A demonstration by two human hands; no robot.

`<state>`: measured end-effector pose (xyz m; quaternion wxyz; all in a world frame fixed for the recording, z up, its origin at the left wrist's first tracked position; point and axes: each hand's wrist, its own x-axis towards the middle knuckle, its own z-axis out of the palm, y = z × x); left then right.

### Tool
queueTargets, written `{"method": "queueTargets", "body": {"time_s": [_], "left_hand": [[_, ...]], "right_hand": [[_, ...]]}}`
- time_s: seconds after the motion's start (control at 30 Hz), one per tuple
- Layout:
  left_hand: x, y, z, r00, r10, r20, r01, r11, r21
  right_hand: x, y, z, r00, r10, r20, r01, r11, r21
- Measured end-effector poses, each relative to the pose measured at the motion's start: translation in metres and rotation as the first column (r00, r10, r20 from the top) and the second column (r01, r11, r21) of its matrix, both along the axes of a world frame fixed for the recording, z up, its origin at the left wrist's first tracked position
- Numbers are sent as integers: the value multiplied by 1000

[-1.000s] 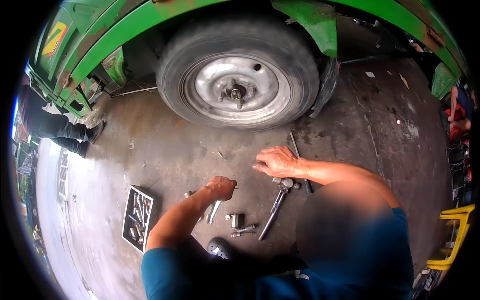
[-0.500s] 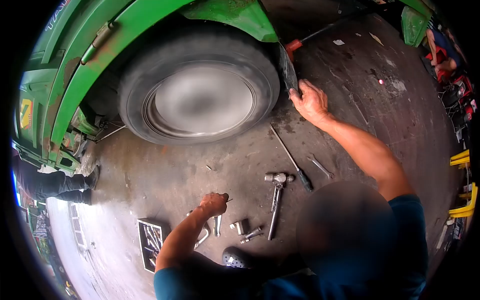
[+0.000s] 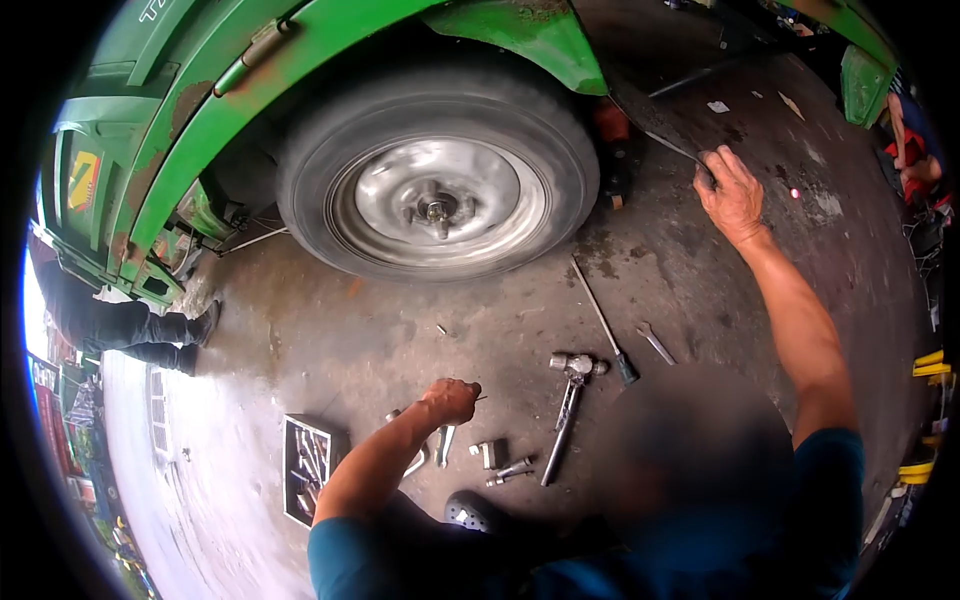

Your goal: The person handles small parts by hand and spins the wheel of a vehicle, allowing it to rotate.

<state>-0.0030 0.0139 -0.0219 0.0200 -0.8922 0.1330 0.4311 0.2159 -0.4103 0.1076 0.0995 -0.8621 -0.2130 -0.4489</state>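
My right hand (image 3: 732,192) grips the edge of a black mud flap (image 3: 655,135) and bends it outward, away from the wheel (image 3: 437,190). The wheel's tyre is motion-blurred and its silver rim and hub face me. My left hand (image 3: 452,400) is closed above the floor, with a thin dark tip poking out of it; the rest is hidden by the fingers. Below that hand lie a spanner (image 3: 445,445) and a square metal block (image 3: 490,454). Further right are a hammer (image 3: 577,368), a long screwdriver (image 3: 605,320) and another spanner (image 3: 657,343).
A tool box (image 3: 288,470) full of sockets and tools stands on the left. The green vehicle body (image 3: 150,210) arches over the wheel. A person's legs (image 3: 160,330) are at far left, and another person (image 3: 912,145) is at the right edge.
My right hand has pulled the flap further right, away from the wheel. The rim and hub show more sharply than before. My left hand stays closed, and the whole view has shifted slightly.
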Motion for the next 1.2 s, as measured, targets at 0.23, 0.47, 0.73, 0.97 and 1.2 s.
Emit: {"method": "queueTargets", "body": {"time_s": [0.23,0.47,0.73,0.97,1.2], "left_hand": [[-6,7,-5,999,37,19,-37,999,-35],[-6,16,-14,998,-23,58,27,997,-72],[-6,24,-28,995,-34,96,44,994,-102],[-5,22,-29,998,-25,63,29,997,-71],[-2,21,-24,1000,-22,15,23,997,-78]], "right_hand": [[7,5,-14,1000,11,24,-10,999,-41],[16,3,-27,999,-13,-50,10,998,-60],[17,1,-31,995,-48,-85,39,994,-100],[17,9,-34,994,-43,-97,33,994,-102],[17,11,-36,993,-36,-114,25,995,-100]]}}
